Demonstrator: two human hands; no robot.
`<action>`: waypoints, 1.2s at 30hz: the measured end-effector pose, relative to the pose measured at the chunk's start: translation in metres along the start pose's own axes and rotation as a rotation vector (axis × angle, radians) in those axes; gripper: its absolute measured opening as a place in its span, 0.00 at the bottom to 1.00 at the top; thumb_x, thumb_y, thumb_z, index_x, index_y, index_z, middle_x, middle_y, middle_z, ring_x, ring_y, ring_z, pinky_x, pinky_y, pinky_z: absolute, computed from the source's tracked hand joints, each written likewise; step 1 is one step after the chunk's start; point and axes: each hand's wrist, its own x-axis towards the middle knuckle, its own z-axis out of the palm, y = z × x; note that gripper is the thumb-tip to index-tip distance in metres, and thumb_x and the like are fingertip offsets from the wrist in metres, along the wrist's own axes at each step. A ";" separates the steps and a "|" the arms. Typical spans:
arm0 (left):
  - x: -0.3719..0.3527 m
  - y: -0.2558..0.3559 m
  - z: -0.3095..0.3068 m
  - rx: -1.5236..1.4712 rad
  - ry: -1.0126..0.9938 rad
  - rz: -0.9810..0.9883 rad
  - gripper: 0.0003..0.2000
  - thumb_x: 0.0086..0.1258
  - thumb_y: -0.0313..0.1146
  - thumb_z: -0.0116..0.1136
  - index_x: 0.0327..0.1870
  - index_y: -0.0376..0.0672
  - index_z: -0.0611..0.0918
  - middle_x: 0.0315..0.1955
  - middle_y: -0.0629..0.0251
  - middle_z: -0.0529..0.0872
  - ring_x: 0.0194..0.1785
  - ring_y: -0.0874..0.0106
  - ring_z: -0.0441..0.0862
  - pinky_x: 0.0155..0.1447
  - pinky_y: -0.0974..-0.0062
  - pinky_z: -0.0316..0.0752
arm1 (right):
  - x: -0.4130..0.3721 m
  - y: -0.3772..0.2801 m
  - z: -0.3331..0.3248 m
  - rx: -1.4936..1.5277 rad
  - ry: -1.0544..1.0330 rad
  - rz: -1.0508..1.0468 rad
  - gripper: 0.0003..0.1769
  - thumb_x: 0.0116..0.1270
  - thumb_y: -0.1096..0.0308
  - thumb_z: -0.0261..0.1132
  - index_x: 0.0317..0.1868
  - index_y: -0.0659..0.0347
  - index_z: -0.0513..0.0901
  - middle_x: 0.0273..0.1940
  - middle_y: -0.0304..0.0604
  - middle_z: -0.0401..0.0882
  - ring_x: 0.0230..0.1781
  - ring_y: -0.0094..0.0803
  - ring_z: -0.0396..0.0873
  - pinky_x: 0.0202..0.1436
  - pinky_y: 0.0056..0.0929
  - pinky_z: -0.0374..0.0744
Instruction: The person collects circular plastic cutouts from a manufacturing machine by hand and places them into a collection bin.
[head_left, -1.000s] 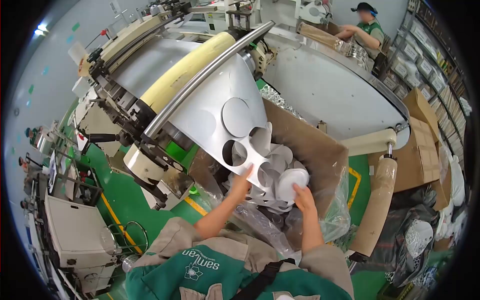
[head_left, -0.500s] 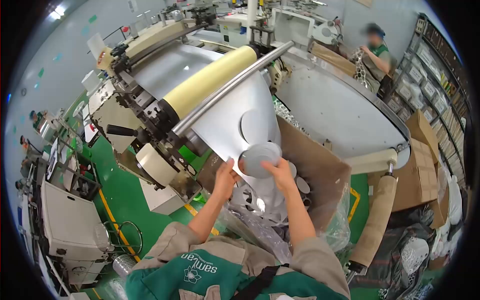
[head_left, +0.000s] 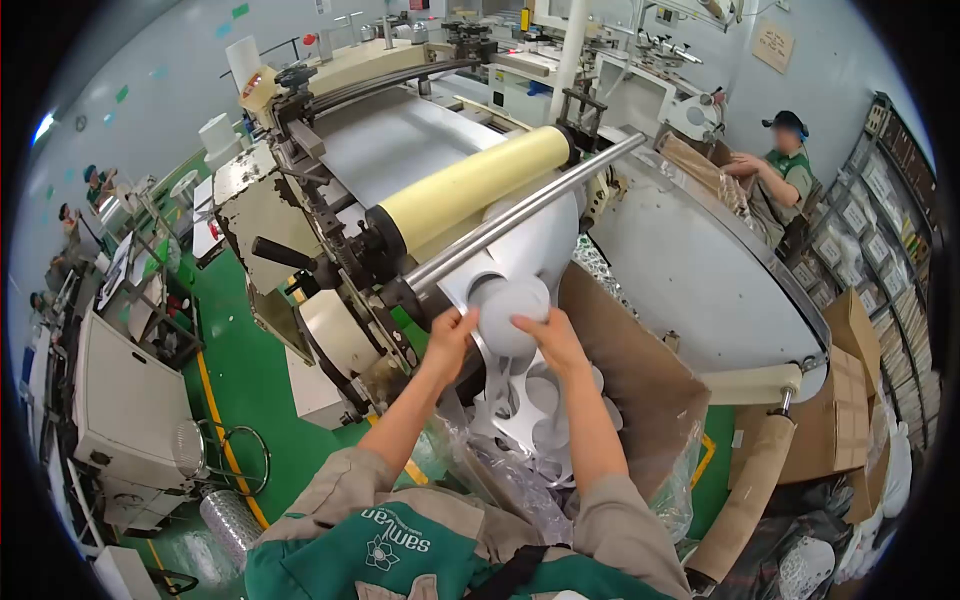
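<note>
A silver-white sheet [head_left: 548, 232] with round cut-outs hangs down from under a steel bar [head_left: 530, 212]. My left hand [head_left: 450, 343] is closed at its left edge, thumb and fingers pinching the sheet. In front of the cut-outs is a round flat disc [head_left: 512, 318], with my right hand [head_left: 558, 345] closed on its right side and the thumb lying on its face. Below my hands, the punched strip runs down into a cardboard box [head_left: 635, 370] lined with clear plastic, where more round pieces lie. My right fingers are hidden behind the disc.
Over the bar sits a yellow roller [head_left: 480, 185] on the machine, with a black handle [head_left: 283, 252] at its left. To the right are a large grey panel [head_left: 700, 270] and a brown roll [head_left: 745, 500]. A co-worker [head_left: 785, 175] sits beyond the panel.
The view has shifted, so the machine appears lower and farther right. The disc now sits closer to my left hand, and a cut-out shows behind it. Both hands keep their grip.
</note>
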 end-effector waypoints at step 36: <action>0.010 0.007 0.010 -0.542 0.046 0.047 0.17 0.72 0.39 0.43 0.55 0.38 0.71 0.50 0.63 0.77 0.54 0.71 0.74 0.60 0.71 0.65 | 0.047 -0.026 0.031 0.002 -0.094 0.036 0.24 0.54 0.65 0.69 0.48 0.71 0.75 0.42 0.44 0.79 0.41 0.28 0.76 0.46 0.25 0.73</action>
